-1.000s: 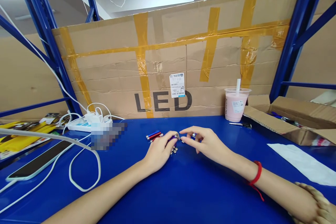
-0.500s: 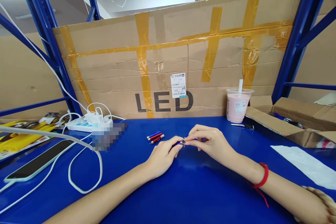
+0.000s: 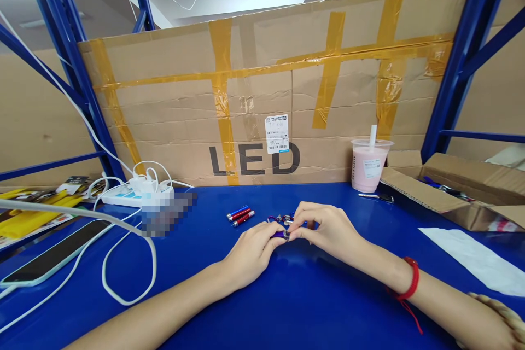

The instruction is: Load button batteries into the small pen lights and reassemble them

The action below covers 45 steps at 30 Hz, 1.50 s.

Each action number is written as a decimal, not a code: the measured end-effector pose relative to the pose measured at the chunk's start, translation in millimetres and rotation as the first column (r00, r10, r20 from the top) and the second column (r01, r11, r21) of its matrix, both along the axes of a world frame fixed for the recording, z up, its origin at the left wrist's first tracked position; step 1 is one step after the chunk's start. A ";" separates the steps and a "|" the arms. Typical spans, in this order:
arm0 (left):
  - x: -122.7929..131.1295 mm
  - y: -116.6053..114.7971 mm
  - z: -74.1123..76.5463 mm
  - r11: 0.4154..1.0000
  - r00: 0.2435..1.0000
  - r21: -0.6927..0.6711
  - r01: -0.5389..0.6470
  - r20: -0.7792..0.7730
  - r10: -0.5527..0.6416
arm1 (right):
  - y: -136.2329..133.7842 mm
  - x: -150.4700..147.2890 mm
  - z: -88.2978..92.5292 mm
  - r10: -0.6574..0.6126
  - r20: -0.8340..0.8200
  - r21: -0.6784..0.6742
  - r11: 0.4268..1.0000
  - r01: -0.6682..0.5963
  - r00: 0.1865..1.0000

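Note:
My left hand point(image 3: 251, 251) rests on the blue tabletop point(image 3: 262, 301) and pinches a small purple tube-shaped torch point(image 3: 281, 234) by its body. My right hand point(image 3: 326, 228) meets it from the right, fingertips pinched at the torch's silver end. Just behind the hands lie small keyrings and metal parts point(image 3: 283, 219). Three more little torches point(image 3: 240, 214), blue and red, lie side by side to the left of the hands. A red string bracelet point(image 3: 411, 280) circles my right wrist.
A taped cardboard sheet marked LED point(image 3: 262, 104) walls the back. A pink drink cup with a straw point(image 3: 369, 164) and an open carton point(image 3: 455, 188) stand right. A power strip with white cables point(image 3: 135, 194), a phone point(image 3: 53, 254) and yellow packets point(image 3: 28, 219) lie left. White paper point(image 3: 471, 254) lies right.
Both hands have drawn nearer to me, still joined on the purple torch. The small metal parts that lay under the left hand now show behind the fingers.

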<state>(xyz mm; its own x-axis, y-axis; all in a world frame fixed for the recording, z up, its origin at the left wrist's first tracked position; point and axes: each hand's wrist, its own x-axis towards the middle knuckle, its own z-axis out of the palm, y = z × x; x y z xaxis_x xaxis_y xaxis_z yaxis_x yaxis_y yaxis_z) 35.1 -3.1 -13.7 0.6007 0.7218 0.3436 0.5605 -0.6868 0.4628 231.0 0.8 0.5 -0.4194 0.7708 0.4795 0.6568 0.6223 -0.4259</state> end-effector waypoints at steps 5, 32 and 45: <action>0.1 0.5 -0.8 0.999 1.000 0.022 -0.027 0.015 0.026 | -1.5 -1.1 0.3 -0.025 -0.028 -0.004 1.000 0.025 0.999; -1.8 -2.3 0.3 0.992 0.989 -0.016 0.129 -0.075 -0.130 | 15.5 12.4 -2.6 0.193 -0.063 -0.188 0.961 -0.201 0.979; -2.8 -0.1 0.8 0.996 0.975 -0.045 0.074 -0.209 -0.082 | 14.3 12.9 -7.2 0.239 0.151 -0.152 0.964 -0.216 0.959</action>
<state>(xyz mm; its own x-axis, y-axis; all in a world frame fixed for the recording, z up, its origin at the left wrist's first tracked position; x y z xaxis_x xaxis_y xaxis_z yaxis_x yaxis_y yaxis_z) 32.3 -3.2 -12.9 0.7116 0.6796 0.1781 0.5932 -0.7170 0.3660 243.9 15.1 -6.7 -0.6562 0.6974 0.2880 0.5730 0.7090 -0.4112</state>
